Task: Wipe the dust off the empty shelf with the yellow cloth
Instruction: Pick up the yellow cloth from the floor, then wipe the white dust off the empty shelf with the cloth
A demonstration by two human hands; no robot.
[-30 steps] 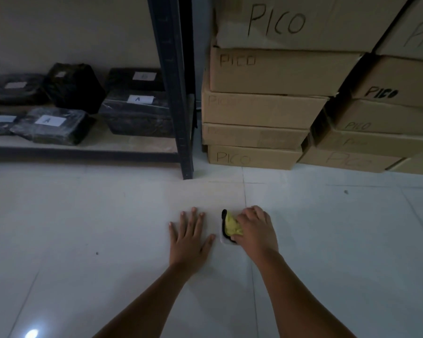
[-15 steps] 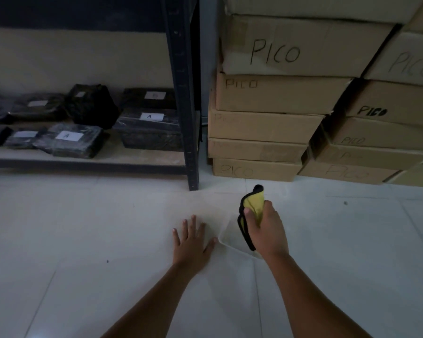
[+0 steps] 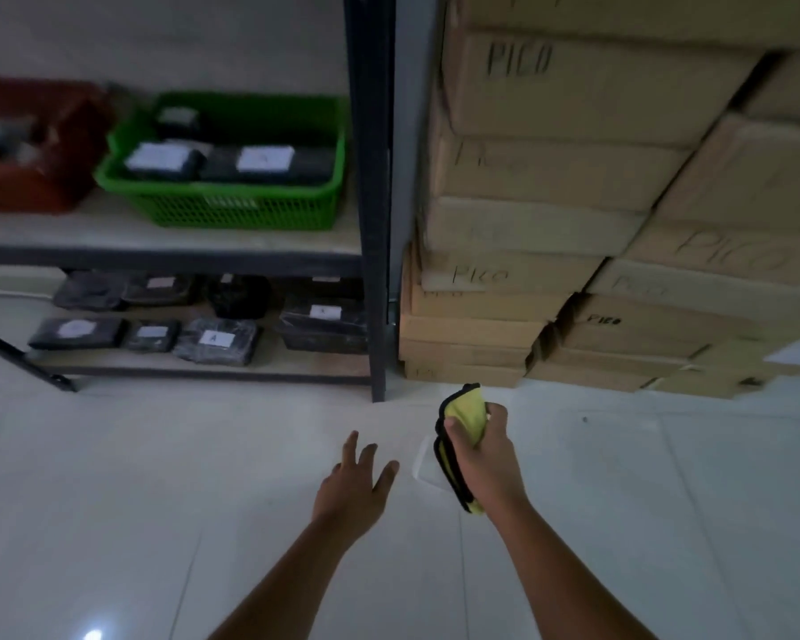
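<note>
The right hand [image 3: 483, 450] is gripping the yellow cloth [image 3: 463, 415] at lower centre of the frame, its black-edged folds sticking out above and below the fist. Just left of it, the left hand [image 3: 354, 489] is hovering over the white tiled floor [image 3: 158, 501] with fingers spread. A dark metal shelf [image 3: 167, 258] is filling the upper left — a green basket [image 3: 232, 177] and a red basket [image 3: 28, 145] are sitting on one level, dark wrapped packages [image 3: 215, 339] on the level below. Stacked cardboard boxes [image 3: 573, 177] are crowding the upper right.
</note>
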